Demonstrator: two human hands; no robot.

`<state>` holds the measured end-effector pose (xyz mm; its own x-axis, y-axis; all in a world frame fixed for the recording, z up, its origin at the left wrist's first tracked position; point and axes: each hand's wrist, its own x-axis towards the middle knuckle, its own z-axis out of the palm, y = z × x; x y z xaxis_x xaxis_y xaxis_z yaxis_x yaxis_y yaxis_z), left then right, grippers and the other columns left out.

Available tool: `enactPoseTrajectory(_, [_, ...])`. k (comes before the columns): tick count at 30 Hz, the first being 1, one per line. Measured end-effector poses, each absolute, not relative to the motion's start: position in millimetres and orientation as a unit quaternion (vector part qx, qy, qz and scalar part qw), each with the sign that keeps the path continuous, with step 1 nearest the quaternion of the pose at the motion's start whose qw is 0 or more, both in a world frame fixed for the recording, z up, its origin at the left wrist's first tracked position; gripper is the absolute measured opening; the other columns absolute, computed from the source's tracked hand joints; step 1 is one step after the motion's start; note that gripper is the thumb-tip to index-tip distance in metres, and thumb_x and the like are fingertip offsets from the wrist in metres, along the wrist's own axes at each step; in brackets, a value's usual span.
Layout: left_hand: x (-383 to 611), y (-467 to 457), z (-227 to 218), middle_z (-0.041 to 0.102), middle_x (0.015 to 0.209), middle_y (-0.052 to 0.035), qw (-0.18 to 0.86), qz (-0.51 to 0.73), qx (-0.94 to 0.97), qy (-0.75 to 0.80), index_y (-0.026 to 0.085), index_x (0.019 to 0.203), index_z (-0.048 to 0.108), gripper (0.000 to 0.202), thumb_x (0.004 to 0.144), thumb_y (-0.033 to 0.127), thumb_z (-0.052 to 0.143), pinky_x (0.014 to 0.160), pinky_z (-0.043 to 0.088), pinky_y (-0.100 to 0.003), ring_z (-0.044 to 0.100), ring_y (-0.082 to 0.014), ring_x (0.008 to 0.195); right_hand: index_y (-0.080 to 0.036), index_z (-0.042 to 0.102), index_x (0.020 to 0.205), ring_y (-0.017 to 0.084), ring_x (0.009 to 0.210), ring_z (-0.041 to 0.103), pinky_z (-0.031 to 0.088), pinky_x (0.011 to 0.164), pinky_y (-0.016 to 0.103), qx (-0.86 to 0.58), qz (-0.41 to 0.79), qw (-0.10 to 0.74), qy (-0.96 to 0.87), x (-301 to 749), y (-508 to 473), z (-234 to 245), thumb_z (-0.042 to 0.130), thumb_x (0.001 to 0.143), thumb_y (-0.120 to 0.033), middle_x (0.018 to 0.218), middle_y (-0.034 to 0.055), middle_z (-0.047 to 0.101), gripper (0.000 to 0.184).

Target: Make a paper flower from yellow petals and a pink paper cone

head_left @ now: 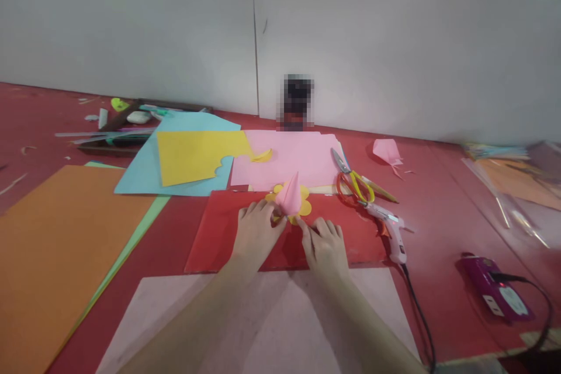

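Observation:
A pink paper cone [290,194] stands tip-up on a yellow flower-shaped paper cutout [305,206], over a red paper sheet [219,234]. My left hand [256,231] pinches the cone's lower left edge with curled fingers. Just right of it, my right hand [323,243] presses its fingertips at the base of the yellow cutout, fingers bent and close together. Both forearms reach in from the bottom of the view.
Scissors with red and yellow handles [353,182] and a white glue gun [392,231] lie right of the hands. Pink [298,155], yellow [193,155], blue [140,175] and orange [56,245] sheets cover the red table. A purple power strip [497,294] sits far right; a tool tray [123,128] back left.

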<state>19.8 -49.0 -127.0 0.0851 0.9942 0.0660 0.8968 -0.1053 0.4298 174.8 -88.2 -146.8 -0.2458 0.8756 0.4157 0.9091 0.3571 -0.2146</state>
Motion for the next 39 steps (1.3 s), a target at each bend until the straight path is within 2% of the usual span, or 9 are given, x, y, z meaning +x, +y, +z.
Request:
enactPoseTrajectory(20, [20.2, -50.5, -127.1, 0.064, 0.081, -0.0022, 0.130, 0.180, 0.728, 0.649, 0.020, 0.073, 0.055, 0.009, 0.077, 0.028, 0.051, 0.073, 0.034, -0.036, 0.055, -0.0215, 0.081, -0.022, 0.061, 0.113, 0.017, 0.069, 0.044, 0.026, 0.063, 0.031, -0.572, -0.050, 0.216, -0.789, 175.1, -88.9, -151.8, 0.038, 0.090, -0.021, 0.070, 0.0031, 0.050, 0.032])
enactPoseTrajectory(39, [19.8, -50.6, -127.9, 0.064, 0.080, -0.0027, 0.123, 0.188, 0.731, 0.644, 0.020, 0.075, 0.056, 0.011, 0.078, 0.028, 0.049, 0.073, 0.034, -0.038, 0.056, -0.0224, 0.080, -0.020, 0.063, 0.108, 0.017, 0.068, 0.042, 0.025, 0.062, 0.031, -0.570, -0.070, 0.221, -0.788, 174.3, -88.8, -151.3, 0.038, 0.090, -0.020, 0.067, 0.0034, 0.051, 0.032])
